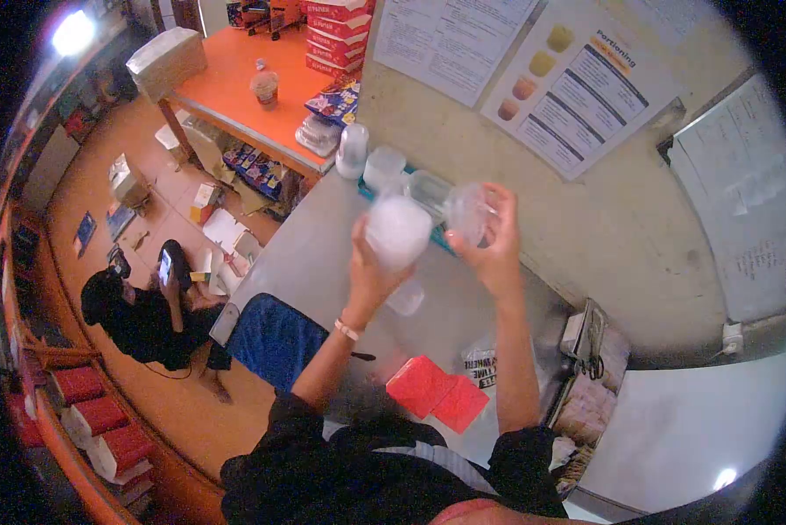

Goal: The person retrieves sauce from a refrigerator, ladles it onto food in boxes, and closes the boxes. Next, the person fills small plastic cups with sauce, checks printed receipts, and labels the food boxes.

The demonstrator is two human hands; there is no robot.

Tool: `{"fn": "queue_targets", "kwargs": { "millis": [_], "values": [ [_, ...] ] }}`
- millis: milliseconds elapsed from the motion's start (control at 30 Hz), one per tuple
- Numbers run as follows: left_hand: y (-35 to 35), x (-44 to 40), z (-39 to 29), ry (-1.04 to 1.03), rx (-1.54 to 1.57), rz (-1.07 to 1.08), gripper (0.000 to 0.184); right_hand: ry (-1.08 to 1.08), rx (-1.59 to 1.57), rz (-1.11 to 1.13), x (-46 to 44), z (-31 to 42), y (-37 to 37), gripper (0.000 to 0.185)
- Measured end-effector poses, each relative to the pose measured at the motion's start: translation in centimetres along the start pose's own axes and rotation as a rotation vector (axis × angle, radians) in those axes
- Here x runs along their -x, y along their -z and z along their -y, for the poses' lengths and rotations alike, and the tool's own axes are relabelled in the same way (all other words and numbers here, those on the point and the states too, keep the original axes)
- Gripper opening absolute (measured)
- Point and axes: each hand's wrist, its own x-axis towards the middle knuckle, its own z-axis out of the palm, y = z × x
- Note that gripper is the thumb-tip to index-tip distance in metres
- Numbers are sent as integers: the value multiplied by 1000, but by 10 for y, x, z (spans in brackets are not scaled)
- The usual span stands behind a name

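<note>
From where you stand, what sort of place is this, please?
Probably a drinks shop's work area: the wall poster headed "Portioning" shows cups, plastic containers stand at the counter, and a drink cup sits on the orange table.

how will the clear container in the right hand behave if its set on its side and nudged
The clear round container would probably roll, since its rim looks circular. It is likely light for its size: it looks see-through, and the right hand alone holds it. Its smooth-looking plastic may be slippery.
</note>
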Motion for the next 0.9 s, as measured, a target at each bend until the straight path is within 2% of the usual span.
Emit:
{"fn": "queue_targets", "kwargs": {
  "millis": [67, 133, 200, 333, 433, 500, 600, 767, 900],
  "values": [
    [-8, -31, 25, 9, 75, -129, 104, -11, -58, -25, 0, -8, 14, 82],
    [-15, -79, 33, -152, -14, -257, 102, -26, -110, -48, 3, -17, 27, 82],
    [-24, -116, 47, -183, -100, -271, 99, -147, -192, -56, 8, -26, 37, 83],
    [-47, -162, 78, -306, -243, -223, 97, -197, -183, -67, 17, -46, 48, 84],
    [-67, -172, 97, -293, -189, -236, 96, -251, -173, -45, 20, -56, 53, 84],
    [-77, -170, 103, -148, -144, -186, 99, -275, -168, -25, 23, -66, 57, 84],
    [-97, -161, 123, -86, -57, -162, 101, -290, -170, -42, 29, -83, 60, 84],
    [-105, -158, 159, -177, -101, -161, 102, -295, -113, -40, 40, -93, 69, 85],
    [-92, -150, 150, -182, -107, -162, 100, -321, -143, -57, 45, -83, 71, 84]
  ]
}}
